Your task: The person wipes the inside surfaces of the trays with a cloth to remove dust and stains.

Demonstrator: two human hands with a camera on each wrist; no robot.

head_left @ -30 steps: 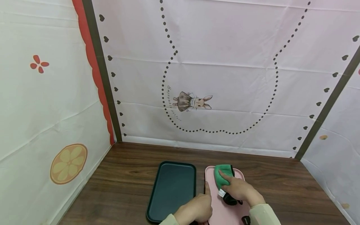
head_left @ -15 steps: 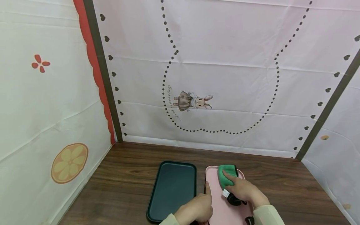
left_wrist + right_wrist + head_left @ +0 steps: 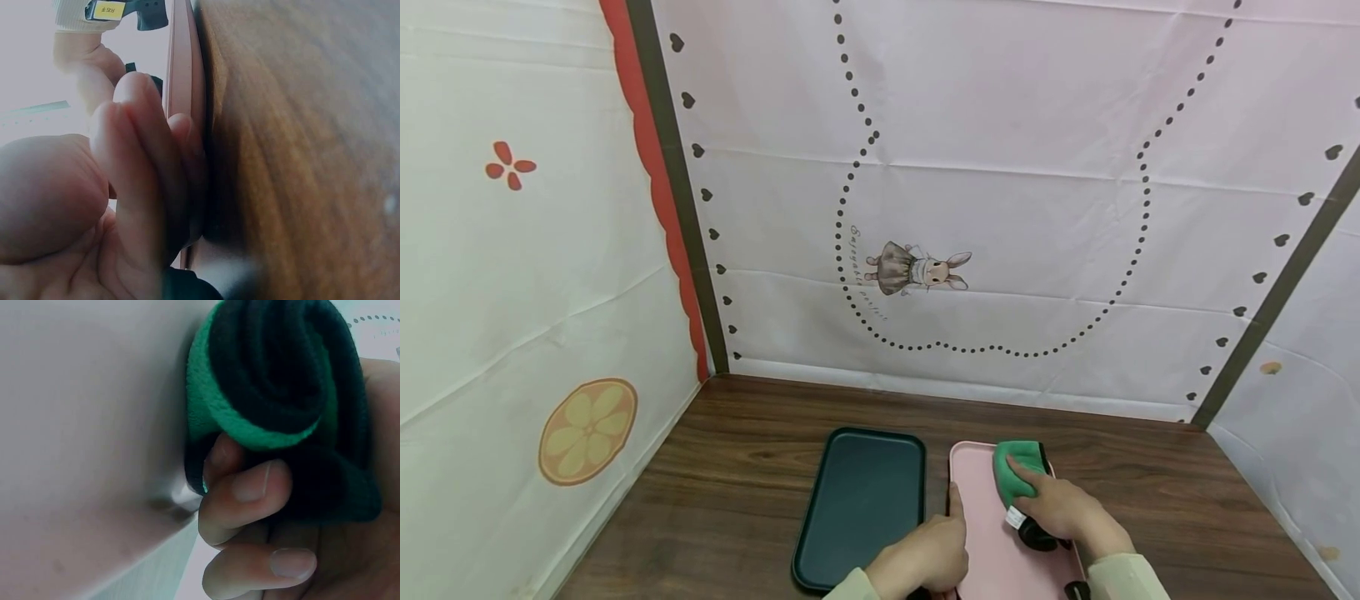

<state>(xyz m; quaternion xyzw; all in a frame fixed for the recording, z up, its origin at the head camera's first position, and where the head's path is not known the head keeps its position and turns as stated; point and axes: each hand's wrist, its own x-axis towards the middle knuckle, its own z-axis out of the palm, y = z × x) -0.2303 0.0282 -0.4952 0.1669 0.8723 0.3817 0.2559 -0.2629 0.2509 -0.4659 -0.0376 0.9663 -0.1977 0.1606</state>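
A pink tray (image 3: 983,533) lies on the table, slightly raised at its rim in the left wrist view. My left hand (image 3: 925,554) rests at its left edge, with the index finger laid straight along the rim and the other fingers loosely bent. Near the tray's far right corner, my right hand (image 3: 1067,508) grips a green cloth (image 3: 1017,473) with dark edging and presses it on the tray. Rolled layers of that cloth (image 3: 250,434) show in the right wrist view, fingers curled beneath them. Part of the cloth is hidden by the hand.
A dark green tray (image 3: 863,508) lies left of the pink one, a narrow strip of wooden table (image 3: 737,483) between them. White patterned cloth walls (image 3: 1000,208) stand at the back and sides. A dark strap is on my right wrist.
My right hand has slid the green cloth rightward across the far part of the pink tray, towards its right rim. My left hand keeps its place at the left edge.
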